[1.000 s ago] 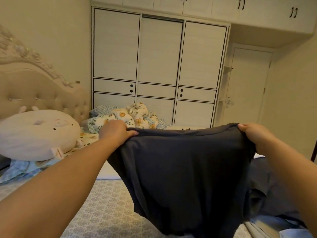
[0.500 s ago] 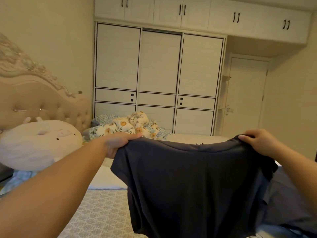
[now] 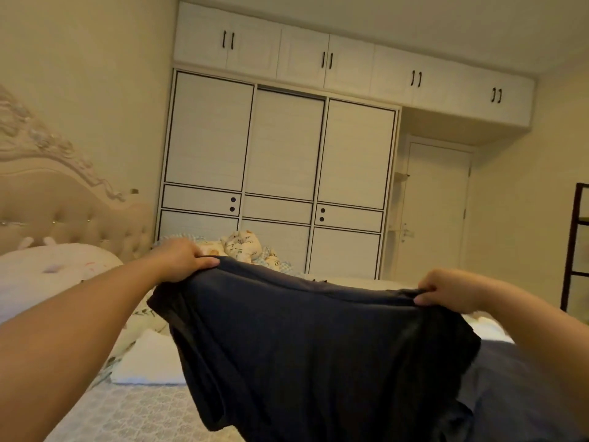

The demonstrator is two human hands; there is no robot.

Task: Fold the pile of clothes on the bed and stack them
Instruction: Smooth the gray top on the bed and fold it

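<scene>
We held the shirt (image 3: 306,346) stretched above the bed (image 3: 134,409), left hand (image 3: 178,260) and right hand (image 3: 452,293) each pinching a top corner. For a clean fold, we judged it best to keep the edge taut and level while lowering.

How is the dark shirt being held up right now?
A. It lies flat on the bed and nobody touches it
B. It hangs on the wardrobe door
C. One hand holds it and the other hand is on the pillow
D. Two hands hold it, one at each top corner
D: the left hand and the right hand each grip a top corner of the dark shirt, which hangs spread between them.
</scene>
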